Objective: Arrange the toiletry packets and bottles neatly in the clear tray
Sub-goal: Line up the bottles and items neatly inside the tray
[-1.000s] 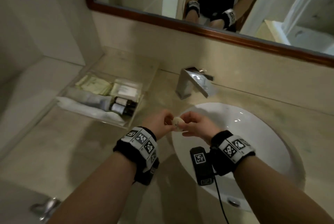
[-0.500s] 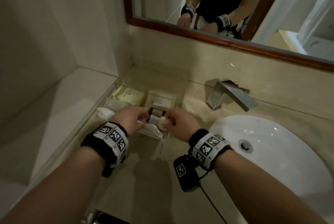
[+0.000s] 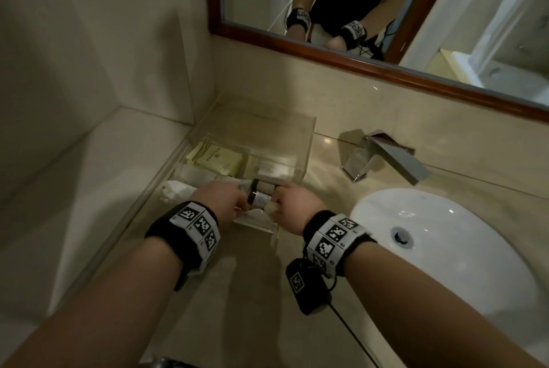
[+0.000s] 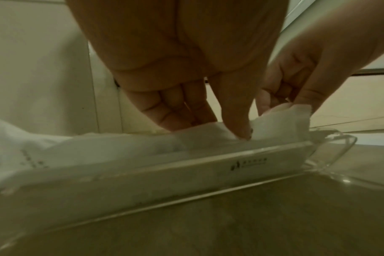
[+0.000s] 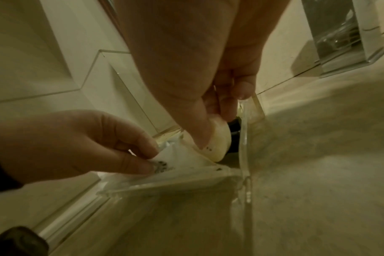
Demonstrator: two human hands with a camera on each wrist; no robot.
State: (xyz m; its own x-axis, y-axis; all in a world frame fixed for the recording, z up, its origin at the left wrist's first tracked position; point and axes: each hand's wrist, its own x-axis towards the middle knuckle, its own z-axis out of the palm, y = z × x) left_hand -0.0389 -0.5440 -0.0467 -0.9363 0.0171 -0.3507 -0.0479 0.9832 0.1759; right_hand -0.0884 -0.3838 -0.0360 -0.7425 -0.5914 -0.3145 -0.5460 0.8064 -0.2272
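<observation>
We have both hands over the near front corner of the clear rectangular acrylic tray (image 3: 300,142), which sits on the beige stone counter (image 3: 243,293) against the wall, left of the white oval basin (image 3: 463,237). Our left hand (image 3: 221,199) pinches the long white crinkled packet (image 4: 121,147) between thumb and forefinger, the other fingers held together just behind it; the packet lies along the tray's front wall. Our right hand (image 3: 292,208) pinches a small cream oval packet (image 5: 217,143) between thumb and fingertips, low in the tray's right front corner, touching the white packet's end. Just behind our fingers lie two small dark-capped bottles (image 3: 261,192) on their sides (labels too blurred to read). Further back, a pale yellow flat sachet (image 3: 217,156) lies in the rear left compartment. A chrome square tap (image 3: 383,156) stands behind the basin.
</observation>
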